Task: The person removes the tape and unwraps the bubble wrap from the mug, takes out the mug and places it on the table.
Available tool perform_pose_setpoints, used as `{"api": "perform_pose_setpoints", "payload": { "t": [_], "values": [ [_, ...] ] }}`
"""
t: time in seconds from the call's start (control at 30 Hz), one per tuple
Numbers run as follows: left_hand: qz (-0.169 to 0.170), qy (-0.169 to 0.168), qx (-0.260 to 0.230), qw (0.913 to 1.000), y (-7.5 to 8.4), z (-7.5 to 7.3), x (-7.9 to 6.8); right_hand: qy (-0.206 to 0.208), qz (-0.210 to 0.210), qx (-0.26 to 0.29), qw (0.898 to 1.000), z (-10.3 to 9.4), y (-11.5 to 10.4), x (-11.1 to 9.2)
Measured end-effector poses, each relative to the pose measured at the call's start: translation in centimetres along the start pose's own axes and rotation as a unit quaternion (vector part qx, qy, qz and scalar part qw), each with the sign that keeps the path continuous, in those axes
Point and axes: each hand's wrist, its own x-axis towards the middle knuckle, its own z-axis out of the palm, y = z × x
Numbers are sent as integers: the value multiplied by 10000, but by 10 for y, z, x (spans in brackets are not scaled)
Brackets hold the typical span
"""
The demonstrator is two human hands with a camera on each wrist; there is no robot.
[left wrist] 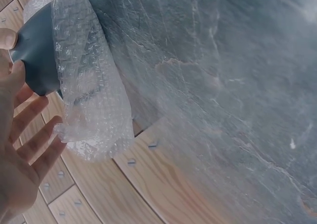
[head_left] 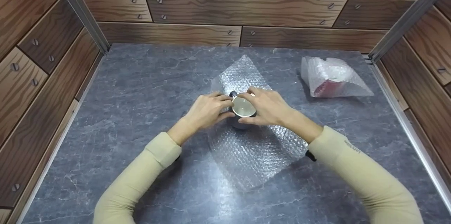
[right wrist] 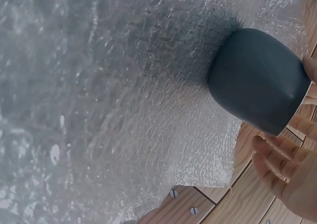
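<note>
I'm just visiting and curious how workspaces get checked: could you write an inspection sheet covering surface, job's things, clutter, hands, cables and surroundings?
Surface: dark grey marbled tabletop.
Job's things: dark cup with a pale inside, on or just above bubble wrap; which, I can't tell.
Clutter: wrapped bundle at far right, something red inside.
Hands: left hand and right hand hold the cup near its rim.
Cables: nothing seen.
Surroundings: wood-patterned panels, metal post at left.

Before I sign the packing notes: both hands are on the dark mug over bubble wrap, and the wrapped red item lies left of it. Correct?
No: the head view shows the wrapped red item right of the dark mug, not left. The rest holds.
</note>
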Motion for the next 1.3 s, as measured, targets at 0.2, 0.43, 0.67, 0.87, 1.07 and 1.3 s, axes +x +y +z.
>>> {"api": "perform_pose_setpoints", "payload": {
  "t": [0.2, 0.43, 0.67, 0.87, 1.07, 1.3],
  "values": [
    [73, -141, 29, 9999, -1, 0, -6, -41, 41, -7, 10000, 1, 0, 1],
    [20, -265, 250, 9993, -1, -8, -12, -96, 104, 79, 9999, 2, -1, 1],
    [132, -78, 821, 9965, -7, -12, -21, -135, 94, 23, 9999, 0, -2, 1],
    [-4, -165, 893, 9959, -14, -13, -31, -131, 93, -8, 9999, -1, -2, 2],
    [-238, -403, 718, 9963, -19, -10, -40, -91, 61, 17, 9999, 0, -1, 2],
    [-316, -523, 864, 9944, -21, -3, -49, -133, 55, -53, 9999, -2, -1, 3]
  ]
}}
